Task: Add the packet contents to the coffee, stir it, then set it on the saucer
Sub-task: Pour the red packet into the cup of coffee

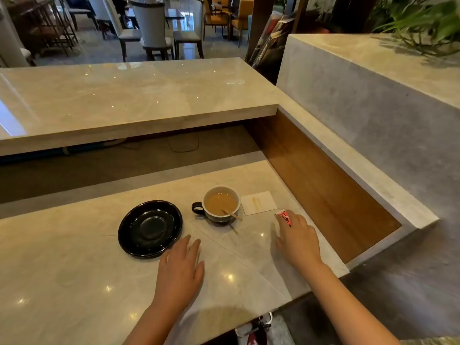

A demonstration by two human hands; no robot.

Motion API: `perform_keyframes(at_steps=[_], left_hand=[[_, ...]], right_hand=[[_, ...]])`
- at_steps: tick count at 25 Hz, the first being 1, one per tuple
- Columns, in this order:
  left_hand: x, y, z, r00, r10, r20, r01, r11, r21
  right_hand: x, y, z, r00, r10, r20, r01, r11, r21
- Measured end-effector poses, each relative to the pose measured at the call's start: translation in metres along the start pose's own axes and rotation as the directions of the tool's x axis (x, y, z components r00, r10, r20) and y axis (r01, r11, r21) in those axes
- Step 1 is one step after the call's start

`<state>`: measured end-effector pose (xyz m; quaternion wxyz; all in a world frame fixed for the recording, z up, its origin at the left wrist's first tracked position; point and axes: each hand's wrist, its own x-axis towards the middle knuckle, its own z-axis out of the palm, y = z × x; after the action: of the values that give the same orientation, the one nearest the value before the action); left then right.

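A cup of light brown coffee (221,203) with a black handle on its left stands on the marble counter (74,270). A wooden stir stick (232,215) leans in it over the near right rim. The empty black saucer (150,228) lies to the cup's left. My right hand (297,239) lies flat on the counter to the right of the cup, its fingertips on a small red and white packet (283,216). My left hand (180,272) rests palm down just right of the saucer's near edge, holding nothing.
A white napkin (258,202) with a brown stain lies right of the cup. A raised marble ledge (124,100) runs across behind the counter, and a wood-lined wall (323,175) closes the right side. Chairs and tables stand beyond.
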<state>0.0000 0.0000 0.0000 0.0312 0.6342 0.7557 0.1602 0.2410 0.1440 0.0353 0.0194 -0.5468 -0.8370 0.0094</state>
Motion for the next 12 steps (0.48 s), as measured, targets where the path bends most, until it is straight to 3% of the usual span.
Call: perform_keyframes(at_steps=[6,12], left_hand=[[0.002,-0.006,0.032,0.991,-0.082,0.107,0.081,0.997,0.016],[-0.004,-0.01,0.042,0.985,-0.127,0.116,0.128,0.992,-0.003]], right_hand=[[0.015,0.016,0.022,0.994,0.099,0.037,-0.1,0.995,0.002],[0.029,0.019,0.025,0.988,0.153,0.012,-0.153,0.988,-0.002]])
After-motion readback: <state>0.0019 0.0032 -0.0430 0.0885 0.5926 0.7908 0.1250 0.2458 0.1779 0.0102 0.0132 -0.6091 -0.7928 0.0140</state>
